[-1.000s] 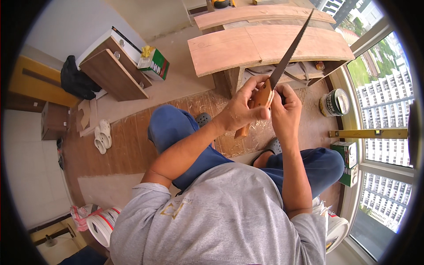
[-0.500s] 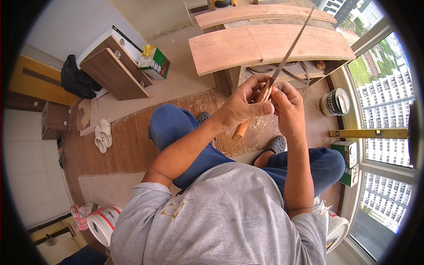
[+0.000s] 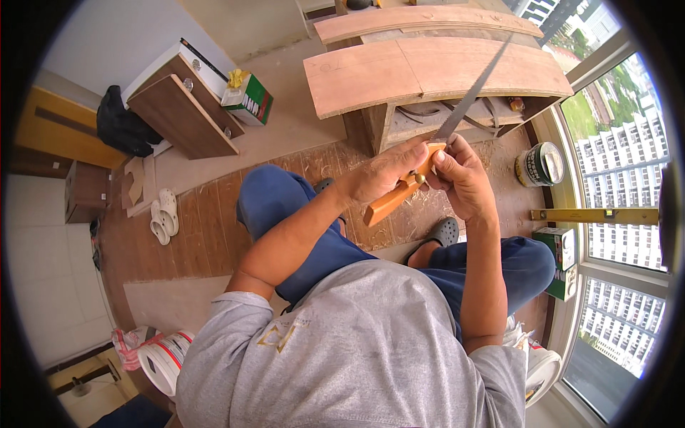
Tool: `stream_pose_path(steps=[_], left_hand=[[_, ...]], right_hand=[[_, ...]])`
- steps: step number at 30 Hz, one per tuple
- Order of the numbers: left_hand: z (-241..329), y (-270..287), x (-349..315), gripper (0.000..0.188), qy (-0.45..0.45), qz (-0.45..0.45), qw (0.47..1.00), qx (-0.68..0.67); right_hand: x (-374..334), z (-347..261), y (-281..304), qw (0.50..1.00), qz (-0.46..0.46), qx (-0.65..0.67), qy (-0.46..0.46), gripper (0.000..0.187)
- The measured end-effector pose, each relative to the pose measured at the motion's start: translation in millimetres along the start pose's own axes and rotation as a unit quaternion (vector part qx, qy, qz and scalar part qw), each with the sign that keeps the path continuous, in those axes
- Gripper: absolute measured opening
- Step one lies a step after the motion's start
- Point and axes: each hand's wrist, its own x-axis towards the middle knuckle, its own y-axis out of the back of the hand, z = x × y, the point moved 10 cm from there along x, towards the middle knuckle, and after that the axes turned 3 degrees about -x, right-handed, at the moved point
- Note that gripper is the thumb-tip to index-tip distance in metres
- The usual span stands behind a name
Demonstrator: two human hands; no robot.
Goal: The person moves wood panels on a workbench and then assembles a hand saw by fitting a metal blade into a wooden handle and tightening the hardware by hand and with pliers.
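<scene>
Between my two hands is a handsaw (image 3: pixel 467 100) with a long tapering metal blade and an orange-brown wooden handle (image 3: pixel 391 202). Its blade points up and to the right, over the bench's front board. A round brass-coloured knob shows on the handle. My left hand (image 3: pixel 385 171) is closed round the handle from the left, thumb along its upper part. From the right, my right hand (image 3: pixel 462 175) pinches the handle close to where the blade begins. Some of the right fingertips are hidden behind the wood.
Ahead stands a wooden bench with a curved plywood board (image 3: pixel 357 78) on top. A lidded tub (image 3: pixel 542 165) and a yellow spirit level (image 3: pixel 596 215) are by the window. Cabinet panels (image 3: pixel 182 118), a green box (image 3: pixel 248 100) and pale clogs (image 3: pixel 165 215) lie left. Shavings litter the floor.
The saw has been turned about its length, so the blade now shows its broad side and the knob has come into sight. Both hands still hold the handle.
</scene>
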Motion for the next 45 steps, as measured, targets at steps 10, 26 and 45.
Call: stream_pose_path(steps=[10, 26, 45], left_hand=[[-0.7, 9.2, 0.7, 0.055, 0.001, 0.082, 0.995, -0.048], [33.8, 6.9, -7.4, 0.007, -0.169, 0.216, 0.808, 0.521], [118.4, 115.9, 120.6, 0.014, -0.229, 0.25, 0.698, 0.631]], right_hand=[[2.7, 11.3, 13.9, 0.999, 0.03, 0.0, 0.024, 0.027], [2.7, 14.7, 29.7, 0.974, 0.175, -0.13, 0.059, 0.026], [-22.4, -34.6, 49.1, 0.942, 0.232, -0.156, 0.187, 0.028]])
